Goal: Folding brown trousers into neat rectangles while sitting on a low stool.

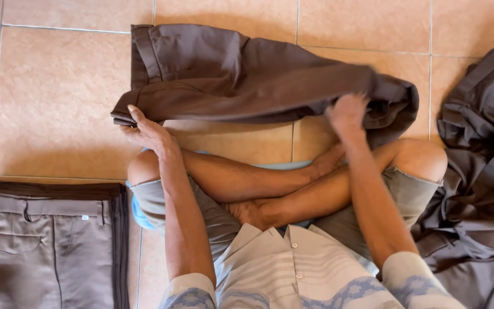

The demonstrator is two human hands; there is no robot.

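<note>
head cam: brown trousers point(247, 74) lie on the floor point(58, 97) just past the crossed legs, long axis left-right. left hand point(147, 133) pinches the near-left edge, right hand point(348, 113) (blurred) closed on the right fold; both equally close.

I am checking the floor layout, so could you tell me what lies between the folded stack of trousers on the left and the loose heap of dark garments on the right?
In the head view, the person's crossed legs lie between the folded stack and the loose heap.
</note>
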